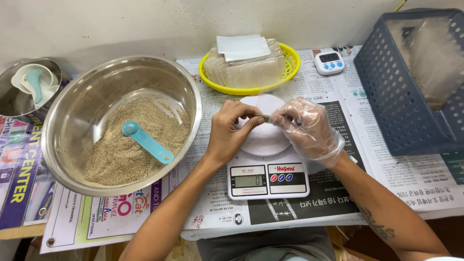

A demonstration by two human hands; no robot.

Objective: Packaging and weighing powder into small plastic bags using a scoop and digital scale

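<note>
Left hand [231,131], bare, and right hand [309,128], in a clear plastic glove, pinch the 2 ends of a small clear plastic pouch [266,117] between them, above the round white pan of a white digital scale [267,180]. Left of the left hand: steel bowl of tan grain [121,125] holding a turquoise plastic scoop [147,141].

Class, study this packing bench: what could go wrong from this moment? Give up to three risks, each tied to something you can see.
1. Both hands, the bare left hand and gloved right hand, pinch a small clear bag over the scale; leaning on it may skew the reading.
2. The loose glove could snag in the grip.
3. The left forearm lies near the steel bowl of grain; a nudge could spill it.
</note>
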